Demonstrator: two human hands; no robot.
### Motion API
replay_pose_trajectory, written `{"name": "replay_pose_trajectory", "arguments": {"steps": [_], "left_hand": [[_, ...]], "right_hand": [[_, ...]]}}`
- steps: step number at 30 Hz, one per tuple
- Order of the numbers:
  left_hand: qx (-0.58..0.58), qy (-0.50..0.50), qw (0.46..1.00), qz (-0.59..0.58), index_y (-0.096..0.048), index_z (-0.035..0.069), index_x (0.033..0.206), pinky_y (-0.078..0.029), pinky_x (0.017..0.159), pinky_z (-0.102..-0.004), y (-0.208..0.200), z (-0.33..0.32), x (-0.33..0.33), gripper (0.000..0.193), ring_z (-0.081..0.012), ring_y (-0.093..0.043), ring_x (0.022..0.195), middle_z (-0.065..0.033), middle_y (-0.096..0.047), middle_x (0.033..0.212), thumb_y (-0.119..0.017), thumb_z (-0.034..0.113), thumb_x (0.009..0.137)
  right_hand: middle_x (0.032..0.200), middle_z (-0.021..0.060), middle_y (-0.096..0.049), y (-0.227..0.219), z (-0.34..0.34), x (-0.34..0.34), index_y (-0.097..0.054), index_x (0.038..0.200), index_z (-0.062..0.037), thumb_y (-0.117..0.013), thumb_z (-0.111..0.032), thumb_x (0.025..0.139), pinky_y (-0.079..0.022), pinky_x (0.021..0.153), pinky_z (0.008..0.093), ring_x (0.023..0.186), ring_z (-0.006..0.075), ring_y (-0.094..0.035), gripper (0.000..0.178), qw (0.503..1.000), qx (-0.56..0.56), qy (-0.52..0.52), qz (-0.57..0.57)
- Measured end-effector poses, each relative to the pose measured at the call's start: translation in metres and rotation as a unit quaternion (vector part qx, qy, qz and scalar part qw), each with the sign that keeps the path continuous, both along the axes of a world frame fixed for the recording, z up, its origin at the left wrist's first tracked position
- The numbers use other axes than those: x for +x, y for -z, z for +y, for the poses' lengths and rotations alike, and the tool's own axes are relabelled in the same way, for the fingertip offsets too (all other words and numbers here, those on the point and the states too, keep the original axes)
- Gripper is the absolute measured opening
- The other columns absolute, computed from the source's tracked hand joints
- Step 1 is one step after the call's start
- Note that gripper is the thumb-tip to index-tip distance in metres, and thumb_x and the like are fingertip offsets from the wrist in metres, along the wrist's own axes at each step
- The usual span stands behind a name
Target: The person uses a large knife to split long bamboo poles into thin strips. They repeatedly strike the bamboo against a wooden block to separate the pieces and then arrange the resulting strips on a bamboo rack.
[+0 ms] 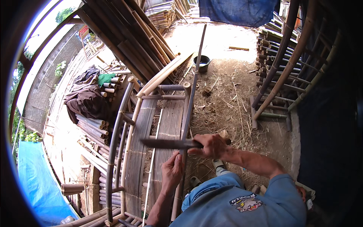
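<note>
In my right hand [212, 146], fingers wrapped round the handle, is a machete [162, 144] with a dark, broad blade pointing left. The blade lies across a long dark bamboo strip [195, 81] that runs away from me toward the far ground. Just below the blade my left hand [172, 171] is closed, thumb and fingers pinched at the strip's left edge. Both hands are over the right side of a bamboo bench [168, 123] with a slatted seat and a curved rail on its left. A thin pale strip [153, 160] lies lengthwise on the seat.
Dark bamboo poles [124, 38] lean beyond the bench. Cut bamboo lies stacked at left [92, 128] and right [266, 56]. A black bucket [202, 63] stands on the shaving-strewn ground. A bamboo frame [281, 72] leans at right; a blue tarp [38, 181] is at lower left.
</note>
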State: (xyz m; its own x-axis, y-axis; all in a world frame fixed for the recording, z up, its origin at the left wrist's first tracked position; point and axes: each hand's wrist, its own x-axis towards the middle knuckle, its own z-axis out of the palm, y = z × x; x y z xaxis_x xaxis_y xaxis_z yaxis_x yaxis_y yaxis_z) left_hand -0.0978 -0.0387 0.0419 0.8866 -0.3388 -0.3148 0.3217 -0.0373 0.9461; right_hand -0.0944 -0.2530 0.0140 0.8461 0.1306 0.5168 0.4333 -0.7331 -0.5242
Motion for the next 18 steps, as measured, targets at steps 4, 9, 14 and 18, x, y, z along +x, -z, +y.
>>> {"name": "replay_pose_trajectory", "arguments": {"steps": [4,9,14,18], "left_hand": [[0.017,0.015,1.0,-0.01,-0.059,-0.001,0.127,-0.03,0.047,-0.0172,0.003,0.014,-0.015,0.035,0.0006,-0.039,0.056,0.0079,-0.046,0.066,-0.054,0.022,0.101],[0.019,0.047,0.999,-0.018,-0.059,-0.001,0.127,-0.031,0.049,-0.0171,0.002,0.027,-0.029,0.035,0.0003,-0.041,0.058,0.008,-0.047,0.069,-0.053,0.022,0.101],[0.05,0.046,0.998,-0.018,-0.06,-0.001,0.126,-0.033,0.052,-0.0165,0.019,0.059,-0.054,0.033,0.0005,-0.043,0.061,0.0077,-0.05,0.071,-0.053,0.019,0.1],[0.024,0.046,0.999,-0.008,-0.06,-0.002,0.125,-0.033,0.052,-0.0167,0.021,0.063,-0.052,0.032,0.0003,-0.043,0.061,0.0075,-0.05,0.07,-0.053,0.018,0.101]], "right_hand": [[0.053,0.0026,-0.05,0.008,-0.048,0.036,-0.053,0.075,-0.0079,-0.036,-0.071,0.092,-0.045,0.038,0.0359,0.042,0.015,-0.053,0.067,0.966,0.027,0.192,0.171],[0.053,0.0031,-0.052,0.015,-0.049,0.028,-0.054,0.08,-0.0102,-0.032,-0.074,0.091,-0.05,0.038,0.0364,0.043,0.0151,-0.055,0.068,0.991,-0.07,0.111,-0.022],[0.055,0.0001,-0.05,0.005,-0.106,0.051,-0.055,0.083,-0.0103,-0.032,-0.075,0.09,-0.042,0.033,0.0329,0.039,0.0086,-0.045,0.069,0.946,0.109,0.23,0.203],[0.054,0.0025,-0.052,0.011,-0.084,0.029,-0.056,0.08,-0.0113,-0.031,-0.076,0.089,-0.045,0.034,0.0347,0.039,0.0115,-0.05,0.07,0.99,-0.054,0.123,0.041]]}}
